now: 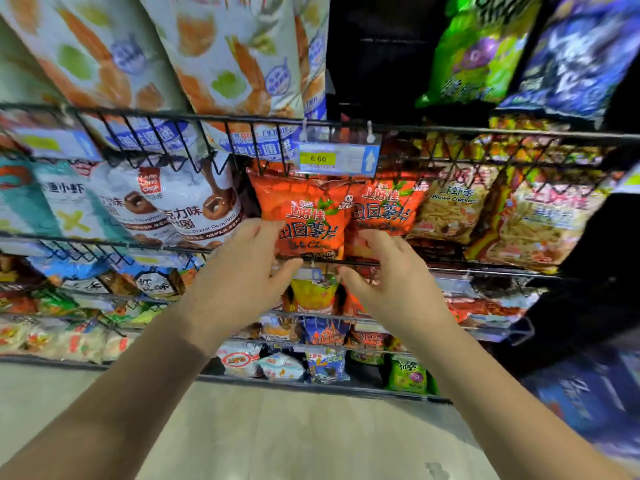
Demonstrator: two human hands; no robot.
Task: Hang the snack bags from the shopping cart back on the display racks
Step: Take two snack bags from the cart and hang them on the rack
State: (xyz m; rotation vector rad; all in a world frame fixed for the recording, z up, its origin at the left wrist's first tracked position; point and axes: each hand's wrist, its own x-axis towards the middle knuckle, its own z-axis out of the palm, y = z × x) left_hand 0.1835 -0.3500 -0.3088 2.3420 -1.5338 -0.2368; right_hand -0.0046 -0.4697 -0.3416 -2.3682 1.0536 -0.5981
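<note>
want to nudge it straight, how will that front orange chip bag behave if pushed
The orange chip bag looks puffed and crinkled, so probably light and yielding. Its glossy film may slip under the left hand. It would likely swing rather than stay put.

The lower left corner of the front orange chip bag [304, 216] is covered by the left hand [239, 271], so the grip there cannot be judged. To the right of this bag, a second orange bag [384, 209] is partly hidden behind it and behind the right hand [391, 275]. Above it, the small print of the price label [337, 159] is blurred. Far right of it, the blue bags [588, 403] are smeared and cut by the edge.
</note>
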